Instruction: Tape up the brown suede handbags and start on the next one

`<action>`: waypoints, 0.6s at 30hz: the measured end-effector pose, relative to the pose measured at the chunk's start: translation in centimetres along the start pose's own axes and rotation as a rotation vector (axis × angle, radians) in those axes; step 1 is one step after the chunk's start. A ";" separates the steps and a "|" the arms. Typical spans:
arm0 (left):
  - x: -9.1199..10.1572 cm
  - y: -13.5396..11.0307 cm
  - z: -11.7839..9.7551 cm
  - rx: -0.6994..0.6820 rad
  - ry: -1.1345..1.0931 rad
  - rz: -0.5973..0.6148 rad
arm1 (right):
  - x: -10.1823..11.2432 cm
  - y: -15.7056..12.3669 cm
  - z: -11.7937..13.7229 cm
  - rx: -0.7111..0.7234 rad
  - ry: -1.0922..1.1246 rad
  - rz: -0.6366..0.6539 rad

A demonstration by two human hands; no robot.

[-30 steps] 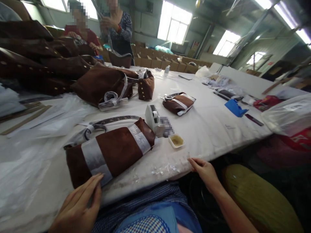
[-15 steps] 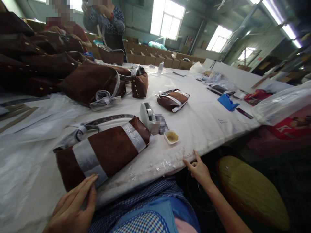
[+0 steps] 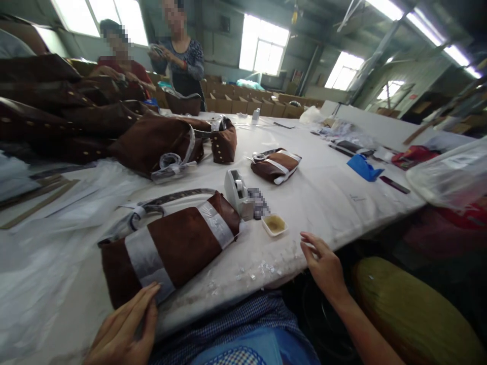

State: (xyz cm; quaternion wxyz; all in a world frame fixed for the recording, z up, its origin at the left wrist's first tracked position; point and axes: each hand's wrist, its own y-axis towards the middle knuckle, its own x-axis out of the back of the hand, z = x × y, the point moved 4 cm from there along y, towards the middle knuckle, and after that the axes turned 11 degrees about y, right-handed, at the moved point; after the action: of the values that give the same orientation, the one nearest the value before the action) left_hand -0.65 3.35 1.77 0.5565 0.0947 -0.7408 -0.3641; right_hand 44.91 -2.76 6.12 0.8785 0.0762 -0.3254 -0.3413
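Note:
A folded brown suede bag (image 3: pixel 178 241), wrapped with two silvery plastic bands, lies on the white table (image 3: pixel 327 192) in front of me. My left hand (image 3: pixel 124 327) rests flat at the near end of the bag, fingertips touching one band, fingers stretched out. My right hand (image 3: pixel 323 263) hovers at the table's near edge with fingers loosely spread and nothing in them. Close beyond it sit a small white dish (image 3: pixel 274 224) of yellowish paste and a white tape dispenser (image 3: pixel 236 190). Small clear scraps (image 3: pixel 254 268) dot the table edge.
Another wrapped brown bag (image 3: pixel 276 165) lies mid-table, and a heap of brown bags (image 3: pixel 114 121) fills the left. Clear plastic sheets (image 3: pixel 41 253) lie at left. Two people work at the far end. A blue object (image 3: pixel 363 168) and a plastic sack (image 3: pixel 449 175) sit right; a yellow-green cushion (image 3: pixel 411 309) lies below.
My right hand has lifted from the table's edge and moved slightly forward, fingers spreading. My left hand stays at the bag's near end. The view shifted a little.

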 end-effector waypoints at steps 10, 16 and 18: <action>0.3 0.7 -0.4 -0.066 0.096 -0.085 | -14.6 15.1 6.1 -0.237 0.465 0.350; -0.6 -0.2 0.3 -0.060 0.096 -0.076 | -18.0 18.3 6.8 -0.482 0.508 0.571; -0.9 -0.3 0.4 -0.088 0.108 -0.074 | -18.5 18.6 7.1 -0.567 0.514 0.636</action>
State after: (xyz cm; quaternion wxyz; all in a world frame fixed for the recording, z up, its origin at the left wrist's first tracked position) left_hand -0.78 3.76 0.88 0.5855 0.1169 -0.6888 -0.4111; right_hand 40.42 23.95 8.64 0.9771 -0.1870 0.0004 -0.1018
